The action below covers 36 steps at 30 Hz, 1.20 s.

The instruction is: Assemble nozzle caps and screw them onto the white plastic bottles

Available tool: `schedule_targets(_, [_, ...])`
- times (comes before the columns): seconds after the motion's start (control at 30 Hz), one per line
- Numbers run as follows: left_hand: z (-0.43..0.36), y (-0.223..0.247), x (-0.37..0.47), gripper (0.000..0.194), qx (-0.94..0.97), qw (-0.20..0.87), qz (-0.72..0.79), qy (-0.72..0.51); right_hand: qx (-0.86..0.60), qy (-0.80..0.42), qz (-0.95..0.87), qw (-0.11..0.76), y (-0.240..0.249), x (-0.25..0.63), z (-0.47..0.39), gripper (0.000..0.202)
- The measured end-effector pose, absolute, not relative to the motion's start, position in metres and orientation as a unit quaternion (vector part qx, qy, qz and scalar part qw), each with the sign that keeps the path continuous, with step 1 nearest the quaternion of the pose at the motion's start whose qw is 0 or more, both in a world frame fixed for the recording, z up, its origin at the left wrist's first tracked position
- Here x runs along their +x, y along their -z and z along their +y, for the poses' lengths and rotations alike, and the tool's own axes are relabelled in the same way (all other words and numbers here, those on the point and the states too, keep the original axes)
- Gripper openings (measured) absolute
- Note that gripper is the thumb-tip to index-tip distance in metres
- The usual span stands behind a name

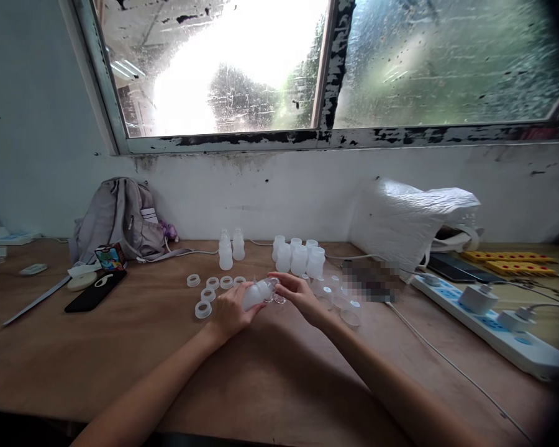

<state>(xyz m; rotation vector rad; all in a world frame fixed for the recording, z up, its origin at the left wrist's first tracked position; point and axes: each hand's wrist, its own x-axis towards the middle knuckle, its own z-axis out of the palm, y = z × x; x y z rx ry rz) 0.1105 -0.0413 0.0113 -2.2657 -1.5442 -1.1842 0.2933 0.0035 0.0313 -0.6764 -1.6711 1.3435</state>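
Observation:
Low over the table, my left hand [229, 308] is wrapped round a frosted white baby bottle [255, 297] that lies tilted with its top to the right. My right hand [302, 299] has its fingers closed on the clear cap [271, 285] at the bottle's top. Whether the cap is fully seated I cannot tell. Left of my left hand lie several translucent rings [203, 309]. Behind my right hand stand several topless frosted bottles [299, 259]. Two bottles with tops [225, 256] stand further left. Clear domed pieces [350, 318] lie beside my right forearm, some hidden by it.
A black phone [95, 292] and a grey backpack [116, 217] are at the left. On the right are a white power strip [489, 323], a cable [440, 355], a silvery bag [400, 217] and yellow strips [517, 267]. The wall and window [223, 143] bound the table behind.

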Motion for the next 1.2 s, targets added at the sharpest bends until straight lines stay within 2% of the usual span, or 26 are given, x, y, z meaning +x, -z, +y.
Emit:
schedule_targets(0.2, [-0.03,-0.013,0.105,0.049,-0.744,0.054,-0.509,0.43,-0.308,-0.516,-0.658,0.455,-0.037,0.258,0.009,0.051])
schedule_targets(0.37, [-0.027,-0.02,0.089,0.046,-0.72,0.051,-0.513,0.466,-0.364,-0.427,-0.658,0.503,-0.049,0.237,0.077,0.059])
schedule_targets(0.5, [-0.018,-0.019,0.066,0.035,-0.723,0.084,-0.555,0.404,-0.42,-0.324,-0.685,0.499,-0.054,0.222,0.131,0.046])
schedule_targets(0.73, [0.0,-0.006,0.021,0.019,-0.745,0.086,-0.588,0.303,-0.45,-0.292,-0.695,0.479,-0.037,0.19,0.157,0.045])
schedule_targets(1.2, [0.003,-0.005,-0.002,0.02,-0.732,0.047,-0.648,0.204,-0.47,-0.251,-0.715,0.453,-0.035,0.159,0.158,0.046])
